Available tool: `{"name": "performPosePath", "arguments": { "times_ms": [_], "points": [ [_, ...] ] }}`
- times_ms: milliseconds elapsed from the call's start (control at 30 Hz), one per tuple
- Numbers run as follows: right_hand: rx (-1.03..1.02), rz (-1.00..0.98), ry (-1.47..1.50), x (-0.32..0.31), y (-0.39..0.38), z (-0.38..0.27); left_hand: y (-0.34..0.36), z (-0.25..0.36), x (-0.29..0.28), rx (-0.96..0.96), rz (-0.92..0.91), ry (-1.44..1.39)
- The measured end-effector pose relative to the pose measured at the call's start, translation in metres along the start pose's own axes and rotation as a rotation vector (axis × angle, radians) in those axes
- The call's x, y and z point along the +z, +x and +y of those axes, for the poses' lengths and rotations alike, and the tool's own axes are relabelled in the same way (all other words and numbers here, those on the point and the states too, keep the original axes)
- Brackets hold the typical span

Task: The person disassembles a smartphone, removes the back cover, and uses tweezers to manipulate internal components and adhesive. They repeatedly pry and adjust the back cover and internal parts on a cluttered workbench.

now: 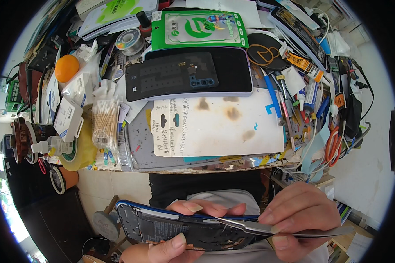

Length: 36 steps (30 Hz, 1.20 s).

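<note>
Right hand [300, 212]: I see thumb and fingers pinched narrow on metal tweezers [252, 226].
Tweezers: the tips are at the far edge of the opened phone [160, 228]; I cannot tell whether they touch it.
Left hand [166, 250]: closed on the opened phone, thumb at the near side, fingers over the far edge.
Opened phone: in front of the table [140, 151], inner parts showing.
Table middle: I see a stained white card [226, 131] and, beyond it, a phone back cover [173, 74] on a larger dark slab [235, 72].
Table left: cotton swabs [105, 125], tape roll [81, 153], orange [67, 68].
Table right: blue pen [272, 96], beside other tools.
</note>
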State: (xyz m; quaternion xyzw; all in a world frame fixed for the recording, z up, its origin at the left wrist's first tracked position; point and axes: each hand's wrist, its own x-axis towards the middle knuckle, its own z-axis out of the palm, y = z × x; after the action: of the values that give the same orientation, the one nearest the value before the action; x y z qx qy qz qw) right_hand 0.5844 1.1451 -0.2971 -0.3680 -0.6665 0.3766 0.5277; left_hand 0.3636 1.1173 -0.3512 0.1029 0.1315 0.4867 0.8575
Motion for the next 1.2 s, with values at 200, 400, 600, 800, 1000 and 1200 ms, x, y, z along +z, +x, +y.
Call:
{"name": "performPosePath", "arguments": {
  "times_ms": [200, 400, 600, 800, 1000, 1200],
  "points": [
    [-0.020, 0.016, -0.020, 0.001, -0.001, 0.002, 0.008, 0.004, 0.036, -0.026, 0.386, -0.231],
    [-0.023, 0.025, -0.044, 0.003, 0.000, 0.001, 0.001, 0.000, -0.002, 0.007, 0.009, 0.009],
    [-0.031, 0.051, -0.036, 0.005, -0.001, 0.004, -0.008, 0.000, -0.003, -0.012, 0.058, 0.036],
    [-0.020, 0.022, -0.091, 0.005, 0.000, 0.003, 0.003, 0.001, -0.008, 0.010, -0.007, 0.043],
    [-0.025, -0.002, -0.106, 0.005, 0.001, 0.003, 0.002, -0.001, -0.009, 0.035, 0.005, 0.026],
    [-0.036, 0.003, -0.116, 0.007, 0.001, 0.003, 0.004, -0.002, -0.012, 0.053, -0.003, 0.019]
  ]
}}
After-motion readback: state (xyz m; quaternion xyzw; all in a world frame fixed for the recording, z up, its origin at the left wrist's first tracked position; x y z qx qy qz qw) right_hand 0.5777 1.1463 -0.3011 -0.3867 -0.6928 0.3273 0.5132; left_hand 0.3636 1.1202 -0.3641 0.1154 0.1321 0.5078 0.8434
